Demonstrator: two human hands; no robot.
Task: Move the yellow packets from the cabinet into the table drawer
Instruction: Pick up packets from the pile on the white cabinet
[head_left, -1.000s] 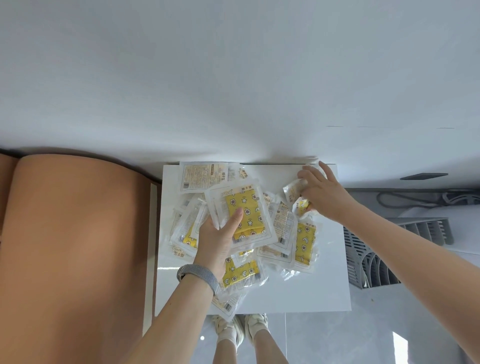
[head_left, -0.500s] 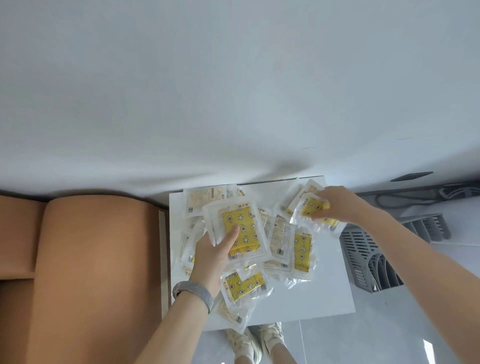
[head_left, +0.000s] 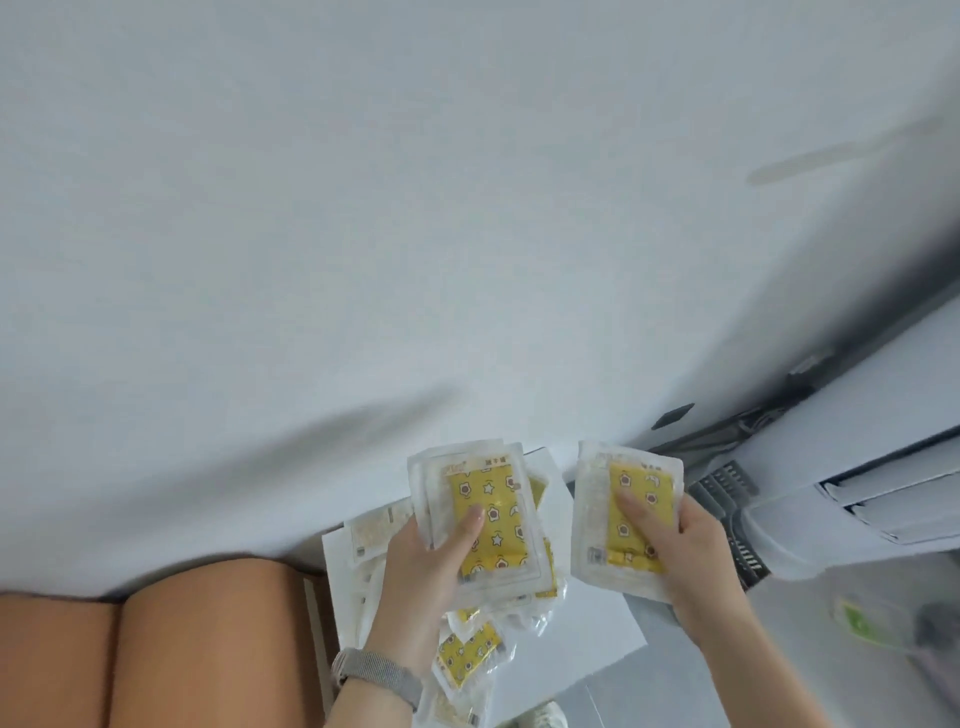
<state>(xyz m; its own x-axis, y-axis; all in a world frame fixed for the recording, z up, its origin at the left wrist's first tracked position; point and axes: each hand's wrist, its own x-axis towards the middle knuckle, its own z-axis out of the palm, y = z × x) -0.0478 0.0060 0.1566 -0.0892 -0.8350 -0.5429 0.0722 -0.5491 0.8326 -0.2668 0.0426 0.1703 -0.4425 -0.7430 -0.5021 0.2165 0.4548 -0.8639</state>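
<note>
My left hand (head_left: 423, 577) grips a stack of clear packets with yellow patterned inserts (head_left: 488, 514), thumb on top, lifted above the white cabinet top (head_left: 587, 634). My right hand (head_left: 685, 551) holds another yellow packet (head_left: 613, 499) upright, thumb pressed on its face, off the cabinet's right edge. More yellow packets (head_left: 467, 654) lie loose on the cabinet below my left wrist, and a pale one (head_left: 371, 530) lies at the back left. The table drawer is not visible.
A white wall fills the upper view. An orange-brown padded surface (head_left: 156, 649) lies to the left of the cabinet. A white appliance with grilles (head_left: 852, 493) stands at the right on grey floor. A shoe (head_left: 540, 717) shows at the bottom.
Both hands have lifted packets off the pile and raised them. The right hand moved right, beyond the cabinet's edge. The view swung right and tilted up.
</note>
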